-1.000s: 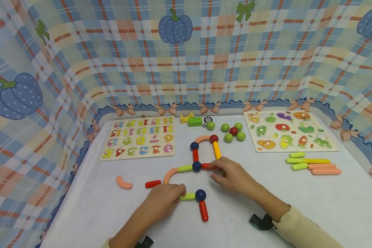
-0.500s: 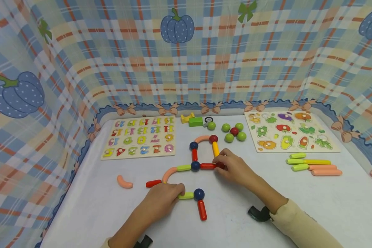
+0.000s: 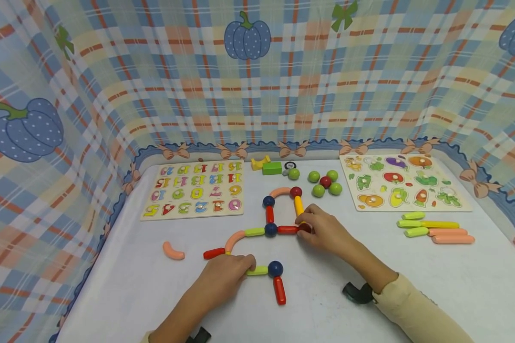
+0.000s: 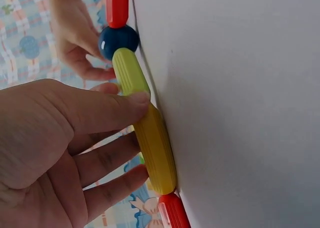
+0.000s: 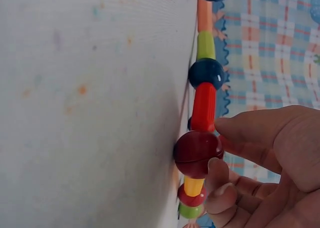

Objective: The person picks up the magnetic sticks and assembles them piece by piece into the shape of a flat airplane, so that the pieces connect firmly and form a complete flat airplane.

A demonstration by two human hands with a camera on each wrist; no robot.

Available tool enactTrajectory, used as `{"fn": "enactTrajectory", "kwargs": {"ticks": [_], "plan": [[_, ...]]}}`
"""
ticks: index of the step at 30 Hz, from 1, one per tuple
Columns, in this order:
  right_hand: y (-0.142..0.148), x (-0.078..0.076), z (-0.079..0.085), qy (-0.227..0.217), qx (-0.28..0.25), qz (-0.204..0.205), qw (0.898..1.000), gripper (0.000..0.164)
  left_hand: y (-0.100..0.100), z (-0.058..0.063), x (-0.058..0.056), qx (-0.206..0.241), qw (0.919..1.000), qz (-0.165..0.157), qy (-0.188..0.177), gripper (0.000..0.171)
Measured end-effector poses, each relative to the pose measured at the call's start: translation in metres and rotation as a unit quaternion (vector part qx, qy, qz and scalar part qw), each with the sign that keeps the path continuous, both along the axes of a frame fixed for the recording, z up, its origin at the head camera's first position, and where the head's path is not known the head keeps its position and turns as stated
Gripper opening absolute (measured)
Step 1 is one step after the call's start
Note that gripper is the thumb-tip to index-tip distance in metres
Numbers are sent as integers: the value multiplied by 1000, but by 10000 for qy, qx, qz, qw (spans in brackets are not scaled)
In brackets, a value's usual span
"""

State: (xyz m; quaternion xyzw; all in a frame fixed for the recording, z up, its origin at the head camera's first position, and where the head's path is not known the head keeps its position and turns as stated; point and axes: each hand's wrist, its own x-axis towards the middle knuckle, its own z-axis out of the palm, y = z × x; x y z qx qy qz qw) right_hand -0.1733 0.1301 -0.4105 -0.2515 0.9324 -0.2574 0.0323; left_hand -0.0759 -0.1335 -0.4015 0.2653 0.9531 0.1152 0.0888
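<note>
My left hand (image 3: 227, 276) pinches magnetic rods where a light green rod (image 4: 130, 70) meets a yellow rod (image 4: 156, 153). A blue ball (image 3: 275, 269) with a red rod (image 3: 280, 290) joins the green rod's far end. My right hand (image 3: 326, 232) holds a dark red ball (image 5: 199, 150) between thumb and fingers, at the corner of a red rod (image 3: 287, 229) and a yellow rod (image 3: 298, 207). That loop continues through another red ball (image 3: 296, 192), a curved pink rod (image 3: 280, 191) and two blue balls. In the head view, my right fingers partly hide the held ball.
A loose curved pink rod (image 3: 173, 251) lies left. Behind stand a number puzzle board (image 3: 191, 189), a green block (image 3: 272, 168), several green balls (image 3: 318, 190) and a vegetable puzzle board (image 3: 405, 182). Straight rods (image 3: 452, 239) lie at right. Checked cloth (image 3: 249, 105) surrounds the table.
My right hand has shifted slightly back and right, uncovering more of the red rod and part of the dark red ball. My left hand keeps its grip in place.
</note>
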Motion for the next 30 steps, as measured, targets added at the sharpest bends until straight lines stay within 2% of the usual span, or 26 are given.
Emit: {"fn": "enactTrajectory", "kwargs": {"ticks": [6,10,14,18,23,26,30], "plan": [[-15,-8,10,269,-79,351,9990,20,-2,0,10,29,10000,17,15,30],[-36,-20,17,319,-74,875,9956,20,-5,-1,15,115,9999,-63,11,33],[-61,-35,19,264,127,1574,9871,22,-6,-5,19,9,9998,-159,-73,38],[-94,-48,22,38,329,2482,9681,25,-9,-10,24,-61,9995,-237,-201,43],[-148,-52,31,-133,540,3582,9320,27,-13,-11,33,-55,9991,-299,-278,43],[-181,-48,35,-170,654,3946,9164,28,-15,-11,38,21,9989,-352,-319,44],[-216,-41,32,-225,1057,4199,9011,35,-17,-12,42,119,9987,-469,-154,45]]}}
